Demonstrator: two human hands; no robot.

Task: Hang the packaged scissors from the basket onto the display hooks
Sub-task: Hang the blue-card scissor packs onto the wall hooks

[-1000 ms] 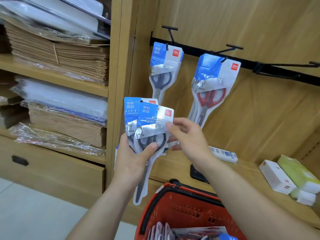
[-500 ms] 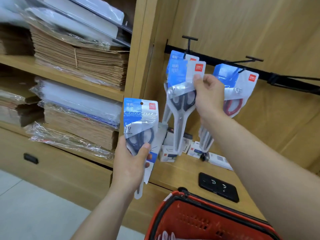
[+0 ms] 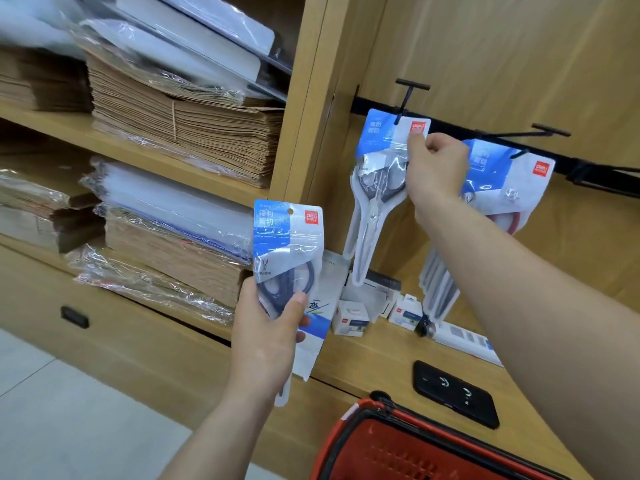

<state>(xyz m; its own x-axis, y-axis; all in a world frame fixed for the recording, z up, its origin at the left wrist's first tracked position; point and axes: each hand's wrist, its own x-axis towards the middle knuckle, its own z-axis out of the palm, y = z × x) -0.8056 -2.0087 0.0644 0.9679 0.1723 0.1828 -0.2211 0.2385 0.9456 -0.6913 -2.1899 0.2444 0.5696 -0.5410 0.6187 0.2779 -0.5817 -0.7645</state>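
Right hand fingers pinched one scissors pack on left hook, left hand gripped one spare pack at 7 o'clock from it, right hook loaded, one red basket at 5 o'clock

A blue-and-white card-and-plastic scissors pack with a red logo square and grey handles is seen on the black metal hook rail. Further right along the rail, a like-coloured pack shows red handles. Below and left of the rail, a third blue-and-white pack is marked with white lettering and dark blue handles. Under the rail, a light wooden counter, a glossy black slab and a red plastic basket with black rim are seen.
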